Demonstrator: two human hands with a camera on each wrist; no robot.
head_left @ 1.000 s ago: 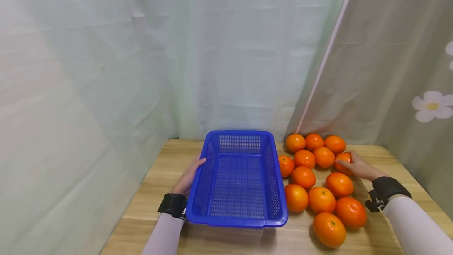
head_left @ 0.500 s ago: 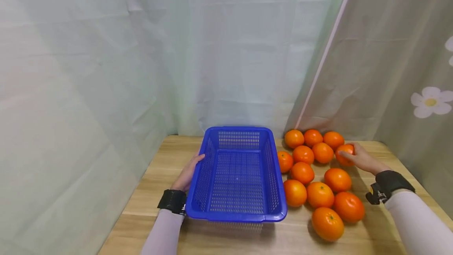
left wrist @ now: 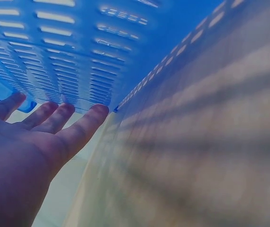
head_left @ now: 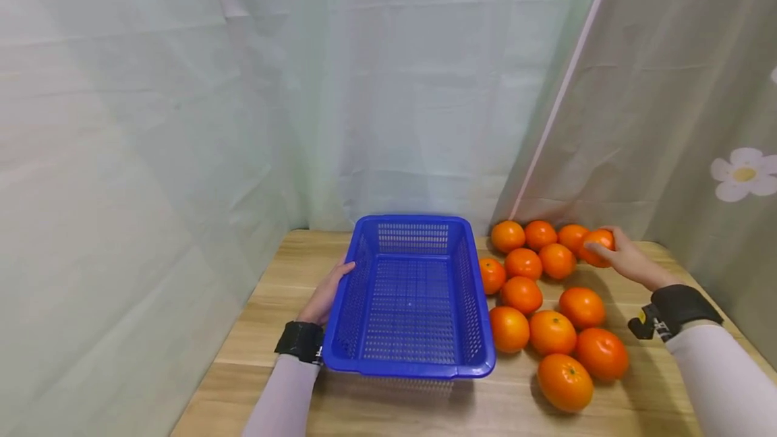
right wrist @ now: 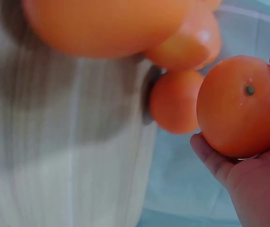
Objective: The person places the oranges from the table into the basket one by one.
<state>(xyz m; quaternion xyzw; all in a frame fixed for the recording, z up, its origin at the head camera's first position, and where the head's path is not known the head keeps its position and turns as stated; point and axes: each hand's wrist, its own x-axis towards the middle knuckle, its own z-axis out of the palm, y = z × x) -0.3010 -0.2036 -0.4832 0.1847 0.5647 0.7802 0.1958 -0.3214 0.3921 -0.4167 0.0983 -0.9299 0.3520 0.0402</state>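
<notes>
A blue plastic basket (head_left: pixel 408 369) with slotted walls stands on the table, nothing inside it. My left hand (head_left: pixel 323 297) holds its left side, the thumb over the rim. In the left wrist view the long fingers of the left hand (left wrist: pixel 45 135) stretch along the outside of the wall (left wrist: pixel 54 52). My right hand (head_left: pixel 631 260) grips an orange (head_left: pixel 597 248) between thumb and fingers, raised above the table. The right wrist view shows this orange (right wrist: pixel 241 106) stem side out, apart from the table. Several more oranges (head_left: pixel 581 307) lie right of the basket.
The loose oranges form close rows beside the basket's right wall, the nearest one (head_left: pixel 565 383) toward the front. The wooden table (head_left: pixel 243 342) ends at pale curtains (head_left: pixel 419 120) behind and on the left. Another curtain with flower prints (head_left: pixel 744 174) hangs at the right.
My right hand has lifted the orange from the table and moved it slightly away and up, now overlapping the back-row orange in view. The left hand and basket have stayed put.
</notes>
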